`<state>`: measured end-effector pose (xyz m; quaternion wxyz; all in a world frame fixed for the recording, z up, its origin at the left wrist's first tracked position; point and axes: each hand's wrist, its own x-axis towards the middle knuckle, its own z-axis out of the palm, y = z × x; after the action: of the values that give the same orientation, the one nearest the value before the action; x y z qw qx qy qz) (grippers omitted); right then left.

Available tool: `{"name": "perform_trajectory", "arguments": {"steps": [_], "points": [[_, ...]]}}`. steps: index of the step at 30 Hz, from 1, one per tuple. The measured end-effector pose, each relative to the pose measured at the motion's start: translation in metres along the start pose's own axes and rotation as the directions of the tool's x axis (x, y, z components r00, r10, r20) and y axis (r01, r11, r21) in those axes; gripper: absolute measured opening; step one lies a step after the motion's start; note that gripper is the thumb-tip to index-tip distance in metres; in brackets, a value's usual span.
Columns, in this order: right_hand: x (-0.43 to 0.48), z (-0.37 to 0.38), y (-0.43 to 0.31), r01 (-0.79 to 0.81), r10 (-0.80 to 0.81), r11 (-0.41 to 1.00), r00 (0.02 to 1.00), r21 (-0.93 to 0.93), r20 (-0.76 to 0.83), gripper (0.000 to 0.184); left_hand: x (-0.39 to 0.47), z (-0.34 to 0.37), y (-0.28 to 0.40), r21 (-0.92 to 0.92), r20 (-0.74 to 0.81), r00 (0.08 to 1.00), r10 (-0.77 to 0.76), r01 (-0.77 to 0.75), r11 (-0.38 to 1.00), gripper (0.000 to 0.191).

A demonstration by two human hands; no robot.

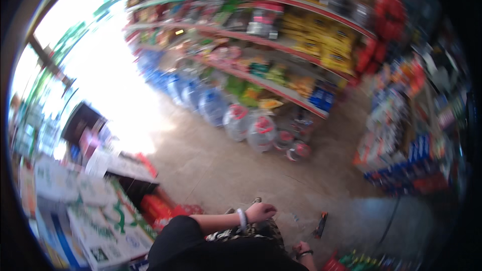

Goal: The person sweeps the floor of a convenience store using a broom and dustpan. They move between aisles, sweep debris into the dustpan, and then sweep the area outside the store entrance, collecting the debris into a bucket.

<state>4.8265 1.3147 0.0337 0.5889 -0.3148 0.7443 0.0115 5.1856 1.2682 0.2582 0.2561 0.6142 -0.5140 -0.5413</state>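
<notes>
My left hand [262,212] is held in front of my waist, its fingers loosely curled together, and I see nothing in it. A white bracelet [241,218] circles that wrist beside a dark band. Lower down on the right, my right hand [302,248] hangs near my side with a dark wristband [304,253]. Blur hides whether its curled fingers hold anything. On the concrete floor [211,165] ahead of it lies a small black and orange item [320,226]. My patterned trousers [222,234] show under the left forearm.
Ahead stands a long shop shelf [263,79] of packaged goods, with large water bottles [260,132] along its foot. Printed cartons [109,229] are stacked close on my left. More stacked goods [388,131] stand to the right. Green-topped bottles [357,261] are near my right side.
</notes>
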Motion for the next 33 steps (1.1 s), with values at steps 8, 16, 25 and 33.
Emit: {"name": "perform_trajectory", "arguments": {"steps": [8,16,25,33], "points": [[-0.057,-0.054,-0.117,0.108,-0.138,0.755,0.990,-0.646,0.005,0.031,0.008,-0.015,-0.008,-0.252,-0.200,0.980,0.010,-0.062,0.966,0.023],[-0.066,-0.039,-0.207,0.241,-0.191,0.504,0.968,-0.830,0.165,0.030,-0.003,-0.036,-0.054,-0.591,-0.312,0.896,-0.316,0.078,0.803,0.024],[-0.077,-0.032,-0.298,0.480,-0.022,0.262,0.871,-0.838,0.492,0.029,-0.063,-0.021,-0.163,-0.932,-0.320,0.528,-0.787,-0.024,0.363,0.017],[-0.105,0.131,-0.436,-0.328,0.623,0.767,0.175,-0.551,0.762,0.015,-0.149,0.068,-0.247,-0.919,-0.022,0.176,-0.984,-0.392,-0.049,0.009]]}}
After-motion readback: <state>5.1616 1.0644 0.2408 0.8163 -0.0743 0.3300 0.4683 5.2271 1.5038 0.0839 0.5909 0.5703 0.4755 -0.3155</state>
